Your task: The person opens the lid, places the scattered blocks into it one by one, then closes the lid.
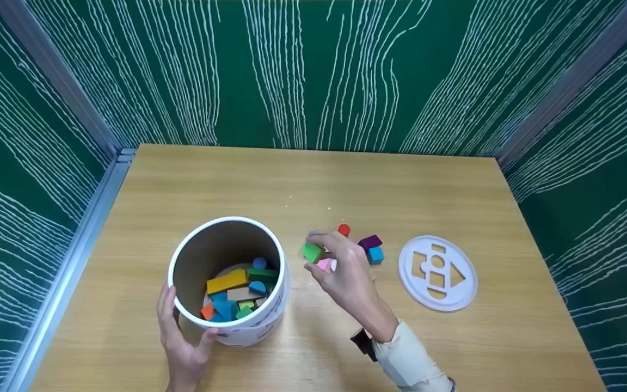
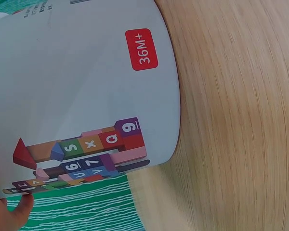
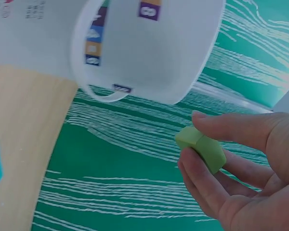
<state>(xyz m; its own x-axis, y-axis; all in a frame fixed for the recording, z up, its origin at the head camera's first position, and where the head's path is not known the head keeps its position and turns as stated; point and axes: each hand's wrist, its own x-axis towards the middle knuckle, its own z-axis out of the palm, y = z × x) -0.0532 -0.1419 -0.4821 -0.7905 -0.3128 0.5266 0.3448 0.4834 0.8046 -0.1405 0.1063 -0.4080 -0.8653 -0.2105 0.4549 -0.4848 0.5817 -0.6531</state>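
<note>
A white bucket (image 1: 283, 294) with printed block pictures stands on the table, holding several coloured wooden blocks, among them a yellow one (image 1: 227, 281). My left hand (image 1: 183, 340) holds its near left side, fingers along the outer wall and thumb by the rim. To the bucket's right, my right hand (image 1: 346, 272) pinches a small green block (image 3: 202, 147) between thumb and fingers, raised above the table in the right wrist view. Beneath and around that hand lie a red cylinder (image 1: 344, 230), a purple block (image 1: 370, 242), a blue block (image 1: 375, 255) and pink pieces (image 1: 324, 264), partly hidden.
A round white lid (image 1: 409, 272) with several shaped cut-outs lies on the right of the wooden table (image 1: 237, 179). Green walls with white wavy lines (image 1: 270, 71) enclose the back and sides. Tiny pale specks dot the tabletop.
</note>
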